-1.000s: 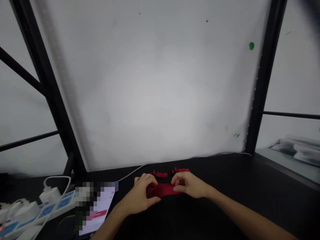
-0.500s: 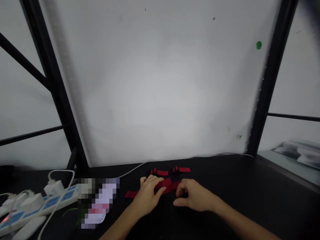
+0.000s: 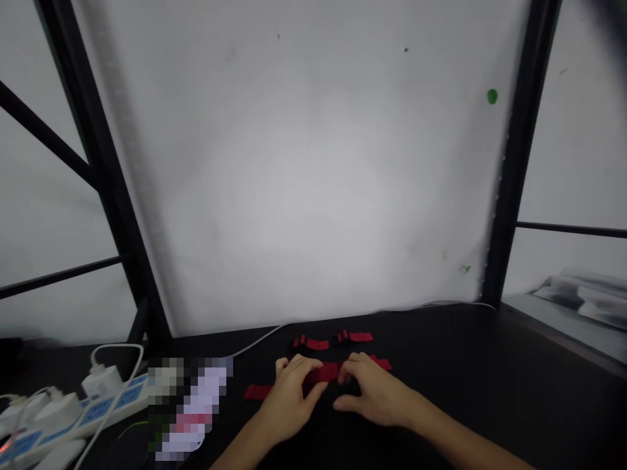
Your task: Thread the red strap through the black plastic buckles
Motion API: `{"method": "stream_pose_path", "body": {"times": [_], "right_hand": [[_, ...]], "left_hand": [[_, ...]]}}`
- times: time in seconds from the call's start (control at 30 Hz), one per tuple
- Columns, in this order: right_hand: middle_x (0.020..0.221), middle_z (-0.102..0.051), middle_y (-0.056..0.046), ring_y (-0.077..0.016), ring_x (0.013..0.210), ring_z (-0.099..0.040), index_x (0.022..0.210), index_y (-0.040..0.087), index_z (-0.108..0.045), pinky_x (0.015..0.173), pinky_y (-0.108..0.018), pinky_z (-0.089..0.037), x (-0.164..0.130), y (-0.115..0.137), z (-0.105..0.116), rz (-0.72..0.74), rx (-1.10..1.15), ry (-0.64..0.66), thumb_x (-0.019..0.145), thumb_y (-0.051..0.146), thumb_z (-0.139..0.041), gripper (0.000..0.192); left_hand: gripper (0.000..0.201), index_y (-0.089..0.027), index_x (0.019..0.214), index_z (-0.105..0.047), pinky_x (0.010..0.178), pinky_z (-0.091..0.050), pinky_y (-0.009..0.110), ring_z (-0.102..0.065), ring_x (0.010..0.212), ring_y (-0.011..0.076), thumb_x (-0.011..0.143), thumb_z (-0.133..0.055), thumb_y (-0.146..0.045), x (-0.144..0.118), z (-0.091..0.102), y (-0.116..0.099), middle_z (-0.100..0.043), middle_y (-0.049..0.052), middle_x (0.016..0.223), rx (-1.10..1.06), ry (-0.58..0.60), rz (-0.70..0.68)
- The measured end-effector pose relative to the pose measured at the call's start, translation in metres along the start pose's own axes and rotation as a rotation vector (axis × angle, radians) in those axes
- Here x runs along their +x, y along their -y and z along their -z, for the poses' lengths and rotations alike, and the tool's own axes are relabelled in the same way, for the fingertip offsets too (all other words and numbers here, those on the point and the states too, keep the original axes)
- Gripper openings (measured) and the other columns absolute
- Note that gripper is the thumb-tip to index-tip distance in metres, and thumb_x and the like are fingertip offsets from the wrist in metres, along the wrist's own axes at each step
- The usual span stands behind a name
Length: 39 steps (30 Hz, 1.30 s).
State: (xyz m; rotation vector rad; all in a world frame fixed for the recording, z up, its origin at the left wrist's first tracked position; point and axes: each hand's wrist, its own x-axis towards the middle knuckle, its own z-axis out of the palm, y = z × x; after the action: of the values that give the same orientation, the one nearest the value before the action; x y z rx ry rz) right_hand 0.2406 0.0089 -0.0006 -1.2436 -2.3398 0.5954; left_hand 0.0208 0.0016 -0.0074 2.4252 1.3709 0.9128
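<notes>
a red strap (image 3: 327, 373) lies crosswise beneath both left hand (image 3: 292, 397) and right hand (image 3: 379, 393); whether either pinches it, i can't tell.

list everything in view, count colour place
red strap: count unclear, red, at both hands
buckled straps: two, red and black, behind hands
pixelated phone: one, pale, left
power strip: one, white and blue, far left
plugs: several, white, on power strip
cables: several, white, left and wall base
table: one, black, beneath hands
wall: one, whitish, behind
posts: two, black, either side
smudges: two, green, wall's right
sheets: count unclear, greyish, far right
left hand: one, bare, over red strap
right hand: one, bare, by red strap
</notes>
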Motion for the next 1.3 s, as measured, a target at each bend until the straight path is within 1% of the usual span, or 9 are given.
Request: {"method": "stream_pose_path", "body": {"times": [0.1,0.23,0.33,0.5,0.63,1.0,1.13,1.23,1.3], "right_hand": [[0.093,-0.065,-0.005,-0.0237,0.089,-0.058,0.090,0.020,-0.070,0.074,-0.029,-0.043,-0.001,-0.002,-0.003,-0.062,-0.034,0.013,0.063,0.045,-0.083,0.038],[0.088,-0.065,-0.003,-0.0210,0.086,-0.058,0.084,0.021,-0.070,0.072,-0.028,-0.042,-0.001,-0.005,-0.008,-0.075,-0.018,0.021,0.074,0.027,-0.073,0.012],[0.096,-0.062,-0.004,-0.0232,0.093,-0.055,0.094,0.021,-0.069,0.079,-0.031,-0.042,0.003,-0.004,-0.006,-0.038,0.000,-0.010,0.071,0.030,-0.076,0.025],[0.108,-0.055,-0.005,-0.0244,0.103,-0.047,0.119,0.030,-0.065,0.096,-0.039,-0.035,0.015,0.004,-0.008,0.185,-0.016,0.079,0.085,0.033,-0.066,0.034],[0.107,-0.052,-0.006,-0.0250,0.101,-0.044,0.120,0.038,-0.065,0.098,-0.046,-0.032,0.022,0.006,-0.014,0.300,-0.142,0.135,0.092,0.025,-0.054,0.032],[0.110,-0.055,-0.005,-0.0255,0.107,-0.047,0.110,0.028,-0.070,0.096,-0.038,-0.037,0.017,-0.013,-0.006,0.197,-0.038,0.140,0.073,0.045,-0.079,0.041],[0.090,-0.063,-0.002,-0.0204,0.088,-0.056,0.095,0.021,-0.070,0.079,-0.030,-0.043,0.023,-0.019,-0.008,0.092,0.151,0.044,0.068,0.035,-0.083,0.033],[0.069,-0.062,0.001,-0.0136,0.064,-0.053,0.086,0.017,-0.070,0.063,-0.025,-0.040,0.027,-0.024,-0.005,-0.026,0.484,-0.014,0.073,0.035,-0.078,0.023],[0.066,-0.062,0.001,-0.0115,0.059,-0.050,0.086,0.015,-0.072,0.060,-0.025,-0.038,0.028,-0.026,-0.003,-0.063,0.707,-0.069,0.074,0.043,-0.076,0.031]], "left_hand": [[0.020,-0.026,0.107,-0.063,0.088,-0.036,0.042,-0.061,0.094,0.0245,0.087,-0.061,-0.022,0.000,-0.001,0.000,-0.069,0.003,0.100,0.010,0.000,0.005],[0.019,-0.026,0.106,-0.064,0.087,-0.037,0.041,-0.060,0.093,0.0249,0.087,-0.062,-0.023,-0.001,-0.002,0.001,-0.069,0.003,0.099,0.018,-0.007,0.019],[0.020,-0.026,0.107,-0.064,0.088,-0.036,0.042,-0.062,0.093,0.0244,0.088,-0.061,-0.024,0.000,-0.001,0.003,-0.070,0.003,0.100,0.028,-0.010,0.012],[0.018,-0.024,0.106,-0.063,0.089,-0.034,0.046,-0.063,0.095,0.0260,0.089,-0.058,-0.025,0.004,0.000,0.008,-0.071,0.005,0.101,0.079,-0.082,0.079],[0.017,-0.023,0.103,-0.064,0.089,-0.034,0.046,-0.063,0.094,0.0262,0.088,-0.058,-0.026,0.005,0.000,0.010,-0.071,0.005,0.100,0.086,-0.095,0.103],[0.017,-0.025,0.105,-0.064,0.089,-0.033,0.045,-0.062,0.094,0.0247,0.088,-0.059,-0.025,0.001,-0.002,0.007,-0.070,0.003,0.100,0.033,-0.030,0.045],[0.019,-0.025,0.108,-0.063,0.088,-0.035,0.043,-0.061,0.092,0.0237,0.090,-0.058,-0.026,-0.001,0.000,0.008,-0.069,0.004,0.101,0.021,-0.007,0.018],[0.019,-0.025,0.109,-0.063,0.089,-0.035,0.043,-0.059,0.092,0.0242,0.092,-0.056,-0.029,-0.002,0.002,0.006,-0.068,0.005,0.100,0.020,-0.003,0.017],[0.019,-0.025,0.108,-0.063,0.089,-0.036,0.043,-0.058,0.092,0.0243,0.092,-0.055,-0.031,-0.003,0.003,0.004,-0.068,0.005,0.100,0.010,0.008,0.011]]}}
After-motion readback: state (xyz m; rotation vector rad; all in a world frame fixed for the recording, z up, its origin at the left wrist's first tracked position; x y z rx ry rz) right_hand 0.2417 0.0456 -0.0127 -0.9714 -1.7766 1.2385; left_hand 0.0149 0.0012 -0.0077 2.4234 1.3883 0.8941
